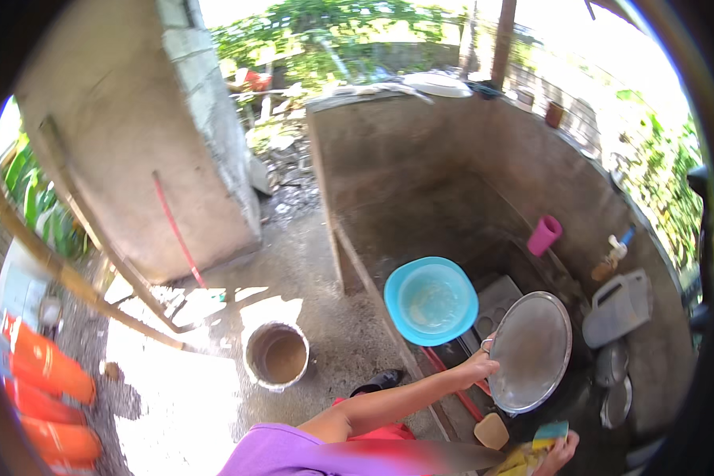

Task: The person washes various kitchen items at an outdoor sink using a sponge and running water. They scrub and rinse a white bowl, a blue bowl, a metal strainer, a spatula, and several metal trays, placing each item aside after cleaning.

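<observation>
My left hand (478, 370) grips the left rim of a round, silvery metal tray (531, 353), which is tilted over the dark sink basin. Whether this flat, rimmed piece is a tray or a pot lid is hard to tell. At the lower edge my right hand (562, 455) is closed around a teal and yellow sponge (550, 432). Yellow, crumpled material (520, 461) shows beside it, too blurred to name. Left of the metal tray sits a light blue plastic basin (436, 300) with some cloudy water. A tan paddle-shaped piece (492, 431) lies below my left hand.
Along the sink's right wall are a clear pitcher (619, 309), metal containers (613, 389), a tap (616, 247) and a pink cup (544, 236). A bucket (278, 355) of brownish liquid stands on the floor. Orange containers (49, 373) and a leaning bamboo pole (79, 285) are farther left.
</observation>
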A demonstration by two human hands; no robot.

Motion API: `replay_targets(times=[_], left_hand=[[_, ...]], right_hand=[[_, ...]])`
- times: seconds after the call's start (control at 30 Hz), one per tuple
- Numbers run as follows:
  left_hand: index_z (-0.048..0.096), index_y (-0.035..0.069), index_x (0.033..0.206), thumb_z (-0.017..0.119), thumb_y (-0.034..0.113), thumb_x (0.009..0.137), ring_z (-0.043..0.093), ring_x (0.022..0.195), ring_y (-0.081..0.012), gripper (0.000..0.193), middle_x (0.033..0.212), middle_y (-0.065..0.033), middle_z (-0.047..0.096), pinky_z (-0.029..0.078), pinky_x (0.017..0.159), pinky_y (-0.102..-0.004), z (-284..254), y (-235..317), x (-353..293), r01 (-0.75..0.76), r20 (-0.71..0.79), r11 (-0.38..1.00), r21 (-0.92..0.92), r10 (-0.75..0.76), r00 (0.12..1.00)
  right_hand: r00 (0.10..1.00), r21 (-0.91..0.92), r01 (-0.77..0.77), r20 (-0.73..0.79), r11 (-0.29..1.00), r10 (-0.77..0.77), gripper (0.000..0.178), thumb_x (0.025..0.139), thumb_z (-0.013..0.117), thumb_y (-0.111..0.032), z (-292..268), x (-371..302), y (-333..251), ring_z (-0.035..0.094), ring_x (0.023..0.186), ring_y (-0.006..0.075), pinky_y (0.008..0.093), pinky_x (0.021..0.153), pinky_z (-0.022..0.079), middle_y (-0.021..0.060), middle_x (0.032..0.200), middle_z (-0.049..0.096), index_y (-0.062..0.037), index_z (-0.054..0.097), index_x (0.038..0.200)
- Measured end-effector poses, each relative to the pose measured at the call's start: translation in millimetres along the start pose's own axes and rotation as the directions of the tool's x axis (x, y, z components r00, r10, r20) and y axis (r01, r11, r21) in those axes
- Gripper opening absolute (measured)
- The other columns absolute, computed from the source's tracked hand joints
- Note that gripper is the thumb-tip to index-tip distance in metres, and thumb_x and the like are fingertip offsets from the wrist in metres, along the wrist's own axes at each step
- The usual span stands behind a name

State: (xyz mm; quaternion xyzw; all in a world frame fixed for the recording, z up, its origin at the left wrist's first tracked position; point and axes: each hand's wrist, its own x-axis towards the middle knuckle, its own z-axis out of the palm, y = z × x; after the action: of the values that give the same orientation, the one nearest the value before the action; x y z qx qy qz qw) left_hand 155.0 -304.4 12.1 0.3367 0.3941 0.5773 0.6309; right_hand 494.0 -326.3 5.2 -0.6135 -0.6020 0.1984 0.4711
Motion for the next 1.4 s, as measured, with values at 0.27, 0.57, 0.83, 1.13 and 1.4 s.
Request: replay_targets(times=[0.27,0.57,0.83,1.13,1.4], left_hand=[[0.017,0.021,0.135,0.045,0.007,0.075,0.058,0.094,-0.0287,0.068,0.115,-0.0122,0.046,0.057,0.058,-0.0435,-35.2,20.3,-135.4,0.161,-0.338,0.965,-0.209,-0.225,0.914],[0.023,0.017,0.131,0.047,0.011,0.077,0.064,0.069,-0.0256,0.059,0.100,-0.0127,0.055,0.056,0.046,-0.0392,-68.2,21.4,-249.1,-0.155,-0.561,0.980,-0.123,0.060,0.826],[0.027,0.012,0.126,0.051,0.012,0.078,0.063,0.065,-0.0254,0.053,0.093,-0.0140,0.056,0.056,0.049,-0.0380,-135.0,0.9,-443.2,-0.317,-0.815,0.920,-0.230,-0.004,0.579],[0.037,0.006,0.125,0.056,0.015,0.079,0.064,0.078,-0.0231,0.051,0.109,-0.0108,0.056,0.055,0.061,-0.0329,-125.4,-4.1,-617.0,-0.537,-0.935,0.812,-0.229,-0.031,0.352],[0.033,0.007,0.126,0.058,0.010,0.078,0.053,0.102,-0.0219,0.054,0.115,-0.0088,0.050,0.052,0.074,-0.0372,-118.1,-28.6,-690.2,-0.665,-0.989,0.747,-0.020,0.084,0.124]], right_hand=[[0.933,-0.711,0.360,0.273,0.605,-0.234,0.045,0.074,0.065,-0.035,-27.8,-67.5,40.3,0.052,0.090,0.0369,0.0444,0.079,0.044,0.0160,0.093,0.055,-0.0039,0.057,0.105],[0.346,0.219,0.751,0.672,0.622,-0.654,0.062,0.069,0.071,-0.034,92.0,-106.9,-189.3,0.029,0.126,0.0358,0.0475,0.102,0.024,0.0152,0.129,0.041,-0.0120,0.048,0.122],[0.018,0.609,0.601,0.638,0.518,-0.770,0.011,0.065,0.063,-0.010,152.7,-283.5,-279.0,0.050,0.089,0.0296,0.0432,0.085,0.034,0.0091,0.078,0.053,-0.0053,0.060,0.074],[-0.205,0.790,0.484,0.521,0.376,-0.829,0.015,0.059,0.065,-0.004,157.6,-425.5,-322.8,0.052,0.079,0.0318,0.0414,0.075,0.039,0.0115,0.077,0.053,-0.0035,0.057,0.072],[-0.383,0.868,0.374,0.465,0.327,-0.798,0.020,0.058,0.068,-0.003,147.7,-491.8,-351.3,0.051,0.072,0.0302,0.0387,0.064,0.039,0.0111,0.072,0.050,-0.0028,0.053,0.071]])
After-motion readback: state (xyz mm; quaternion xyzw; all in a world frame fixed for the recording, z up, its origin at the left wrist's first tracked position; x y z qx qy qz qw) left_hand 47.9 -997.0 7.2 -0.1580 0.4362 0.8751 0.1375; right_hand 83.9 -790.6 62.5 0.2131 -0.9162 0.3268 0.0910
